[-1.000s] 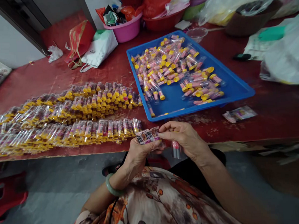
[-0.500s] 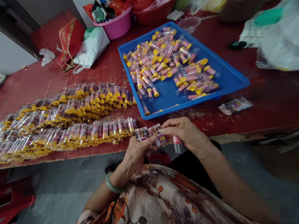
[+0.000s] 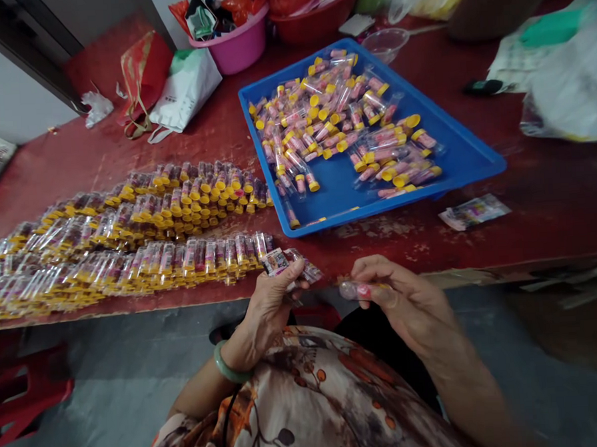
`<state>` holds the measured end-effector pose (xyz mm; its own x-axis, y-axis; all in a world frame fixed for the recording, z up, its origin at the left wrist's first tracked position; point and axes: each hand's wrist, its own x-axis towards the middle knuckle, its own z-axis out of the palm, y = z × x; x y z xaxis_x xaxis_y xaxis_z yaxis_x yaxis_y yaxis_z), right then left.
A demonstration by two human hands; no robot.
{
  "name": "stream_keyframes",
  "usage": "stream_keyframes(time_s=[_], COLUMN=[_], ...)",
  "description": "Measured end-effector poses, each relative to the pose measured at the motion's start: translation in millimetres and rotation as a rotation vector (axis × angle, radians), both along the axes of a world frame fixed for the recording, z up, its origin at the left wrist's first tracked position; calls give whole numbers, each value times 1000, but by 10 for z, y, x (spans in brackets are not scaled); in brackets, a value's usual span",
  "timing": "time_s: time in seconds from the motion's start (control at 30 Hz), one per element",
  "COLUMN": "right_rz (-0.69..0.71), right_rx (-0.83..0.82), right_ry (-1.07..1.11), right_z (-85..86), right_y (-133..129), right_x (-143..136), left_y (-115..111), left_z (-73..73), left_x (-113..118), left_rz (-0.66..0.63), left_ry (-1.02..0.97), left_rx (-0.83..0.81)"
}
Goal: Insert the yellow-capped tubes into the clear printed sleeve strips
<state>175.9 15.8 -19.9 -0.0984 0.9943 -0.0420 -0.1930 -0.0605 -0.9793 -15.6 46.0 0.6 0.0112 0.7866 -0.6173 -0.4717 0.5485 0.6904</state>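
My left hand [image 3: 276, 288] pinches several small printed cards [image 3: 276, 261] between thumb and fingers, just off the table's front edge. To its right, my right hand [image 3: 402, 295] is closed on a clear plastic tube [image 3: 355, 290] with pink content, which lies nearly level and points toward the left hand. Beyond both hands, a blue tray [image 3: 328, 212] holds many similar tubes [image 3: 322, 109] with yellow caps, lying loose. At the left, long stacked rows of filled tubes [image 3: 215, 254] have their yellow caps facing the front; darker printed pieces show inside them.
More printed cards [image 3: 475, 211] lie on the red table [image 3: 379, 239] right of the tray. Farther back are a pink basin [image 3: 242, 49], a white paper bag [image 3: 184, 89], a red bag [image 3: 148, 71] and a clear plastic bag [image 3: 567, 103]. A red stool [image 3: 31, 384] stands at lower left.
My right hand has drawn away from the cards and moved slightly right and down. The tube in it has swung from upright to nearly level. The cards stay in my left hand.
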Motion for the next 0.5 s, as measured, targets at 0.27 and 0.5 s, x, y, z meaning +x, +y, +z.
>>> stream_keyframes(time_s=[0.27, 0.5], right_rz=[-332, -446], right_rx=[427, 745], right_ry=[-521, -742], right_z=[113, 73], right_y=[-75, -140], right_x=[-207, -339], left_y=[-73, -146], left_z=[79, 137], left_x=[61, 73], left_rz=[-25, -16], left_ry=[-151, -199], left_rx=[-5, -40])
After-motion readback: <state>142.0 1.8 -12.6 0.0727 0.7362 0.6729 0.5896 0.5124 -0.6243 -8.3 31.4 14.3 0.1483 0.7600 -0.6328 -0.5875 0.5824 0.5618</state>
